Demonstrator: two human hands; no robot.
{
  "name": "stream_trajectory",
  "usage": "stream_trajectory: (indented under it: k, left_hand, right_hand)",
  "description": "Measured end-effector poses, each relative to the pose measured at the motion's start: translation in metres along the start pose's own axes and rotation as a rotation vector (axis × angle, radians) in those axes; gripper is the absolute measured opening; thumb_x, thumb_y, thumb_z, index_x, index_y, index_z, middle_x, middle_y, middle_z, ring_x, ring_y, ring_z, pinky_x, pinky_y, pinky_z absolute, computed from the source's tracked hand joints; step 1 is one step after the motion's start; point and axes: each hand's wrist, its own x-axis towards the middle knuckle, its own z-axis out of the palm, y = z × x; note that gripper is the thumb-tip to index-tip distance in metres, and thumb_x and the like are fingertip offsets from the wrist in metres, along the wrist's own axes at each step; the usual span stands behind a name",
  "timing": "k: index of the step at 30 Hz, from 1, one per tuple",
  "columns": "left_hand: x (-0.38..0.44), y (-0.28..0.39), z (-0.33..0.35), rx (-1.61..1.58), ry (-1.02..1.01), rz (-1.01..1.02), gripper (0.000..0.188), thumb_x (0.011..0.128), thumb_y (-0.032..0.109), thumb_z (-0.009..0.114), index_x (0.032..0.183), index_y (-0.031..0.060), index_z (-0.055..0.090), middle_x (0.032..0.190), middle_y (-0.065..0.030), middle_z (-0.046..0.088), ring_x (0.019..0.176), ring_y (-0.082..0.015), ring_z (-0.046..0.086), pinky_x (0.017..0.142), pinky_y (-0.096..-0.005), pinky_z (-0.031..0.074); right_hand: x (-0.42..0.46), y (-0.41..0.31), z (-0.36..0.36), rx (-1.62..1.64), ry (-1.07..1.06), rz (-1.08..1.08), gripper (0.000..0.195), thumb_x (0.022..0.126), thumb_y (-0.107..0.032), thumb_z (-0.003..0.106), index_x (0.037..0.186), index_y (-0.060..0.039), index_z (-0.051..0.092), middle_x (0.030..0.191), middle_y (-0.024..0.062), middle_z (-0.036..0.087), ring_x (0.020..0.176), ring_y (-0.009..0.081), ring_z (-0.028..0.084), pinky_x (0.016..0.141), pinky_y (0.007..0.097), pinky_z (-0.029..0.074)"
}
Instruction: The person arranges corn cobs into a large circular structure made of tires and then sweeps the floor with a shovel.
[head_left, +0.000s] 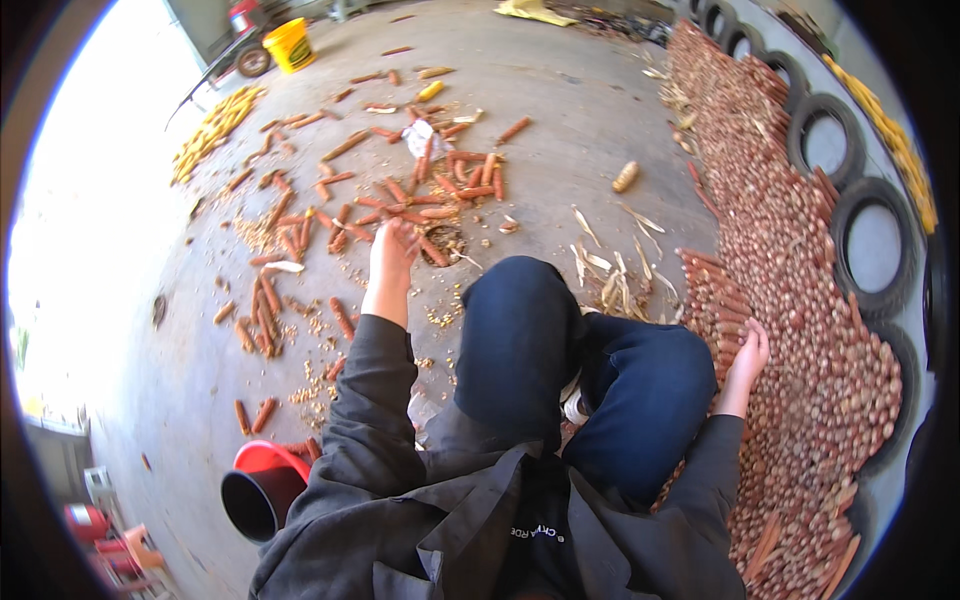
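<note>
My left hand (394, 244) reaches over the floor at the near edge of a loose heap of bare reddish corn cobs (427, 199). Its fingers are blurred and slightly bent, and I see nothing in them. Just beyond lies a round dark hollow or shallow container (448, 244) with a cob across it. Over to the right, my right hand (748, 354) is beside a short row of stacked cobs (724, 300), its fingers loosely curved and no object visible in them. Whether it touches the cobs is unclear. Behind that row rises a large stack of cobs (795, 262), mostly seen end-on.
Tyres (874, 247) line the far side of the stack. Dry husks (615, 281) and loose kernels (304, 394) litter the concrete floor. Yellow ears of corn (217, 131) lie near a yellow bucket (289, 45). By my left elbow is a black bucket (259, 502) with something red.
</note>
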Motion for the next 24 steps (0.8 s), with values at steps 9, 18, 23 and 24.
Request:
stream_trajectory:
  k: [9, 18, 23, 24]
  left_hand:
    - [-0.155, -0.077, -0.179, -0.21, 0.524, -0.16, 0.025, 0.075, 0.026, 0.05, 0.095, 0.01, 0.048, 0.092, -0.0029, 0.054, 0.083, -0.0195, 0.05, 0.07, -0.0334, 0.039]
    - [-0.241, -0.071, -0.197, -0.343, 0.72, 0.016, 0.026, 0.074, 0.026, 0.052, 0.094, 0.0104, 0.05, 0.091, -0.0021, 0.054, 0.083, -0.0171, 0.051, 0.072, -0.0335, 0.039]
    - [-0.24, -0.073, -0.194, -0.314, 0.724, -0.063, 0.022, 0.073, 0.025, 0.052, 0.091, 0.0115, 0.05, 0.086, -0.0007, 0.055, 0.077, -0.0165, 0.052, 0.069, -0.0324, 0.039]
    - [-0.233, -0.067, -0.191, -0.291, 0.737, -0.077, 0.021, 0.073, 0.024, 0.052, 0.09, 0.0121, 0.051, 0.085, -0.0006, 0.054, 0.077, -0.0164, 0.052, 0.069, -0.0322, 0.039]
  right_hand:
    - [0.036, -0.125, 0.131, -0.064, -0.69, -0.256, 0.019, 0.085, -0.004, 0.042, 0.095, -0.001, 0.059, 0.085, 0.0057, 0.058, 0.071, 0.0087, 0.052, 0.067, 0.0204, 0.043]
    - [-0.038, -0.174, 0.21, -0.013, -1.143, -0.42, 0.017, 0.081, 0.0, 0.045, 0.088, 0.002, 0.06, 0.079, 0.0061, 0.06, 0.069, 0.0103, 0.055, 0.066, 0.022, 0.045]
    - [-0.062, -0.187, 0.202, -0.084, -1.221, -0.491, 0.016, 0.079, 0.0, 0.047, 0.087, 0.0017, 0.061, 0.079, 0.0064, 0.06, 0.069, 0.011, 0.056, 0.064, 0.022, 0.045]
    - [-0.066, -0.189, 0.2, -0.101, -1.231, -0.536, 0.015, 0.079, 0.0, 0.047, 0.087, 0.0014, 0.061, 0.079, 0.0063, 0.06, 0.068, 0.0109, 0.055, 0.063, 0.022, 0.044]
